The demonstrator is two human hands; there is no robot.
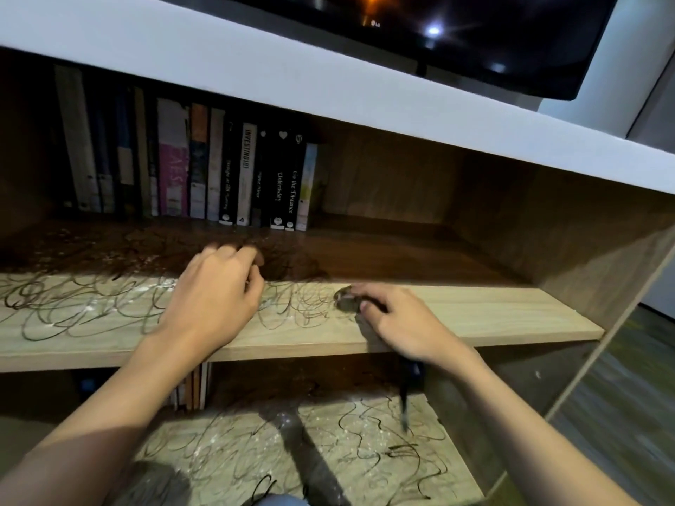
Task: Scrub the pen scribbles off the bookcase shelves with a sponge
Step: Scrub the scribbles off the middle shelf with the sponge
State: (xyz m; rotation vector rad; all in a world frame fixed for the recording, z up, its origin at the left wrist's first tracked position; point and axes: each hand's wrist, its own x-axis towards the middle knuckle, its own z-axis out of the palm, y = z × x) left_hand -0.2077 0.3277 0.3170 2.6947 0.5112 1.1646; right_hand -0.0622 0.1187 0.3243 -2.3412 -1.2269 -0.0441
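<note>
Woodgrain laminate filled the view: a light oak-pattern upper shelf board of the bookcase, flat and smooth, with looping black pen scribbles across its left and middle part and whitish powdery specks among them. Right end of that board was bare. Behind, in shadow, a row of upright paperback books stood against the dark brown back panel, spines mostly black, white and pink.

The left hand lay palm down on the scribbled area, wrist straight, fingers loosely bent and reaching toward the back, blurred at the tips; holding nothing that showed.

The right hand rested near the front edge, fingers curled down around a small dark grey rounded sponge, pressing it on the board at the right end of the scribbles. Only the sponge's left part showed; texture unclear.

Below, a lower shelf board of the same pale laminate carried more black loops and white flecks. A thick white top slab capped the bookcase, and a black glossy flat-screen television hung above it.
</note>
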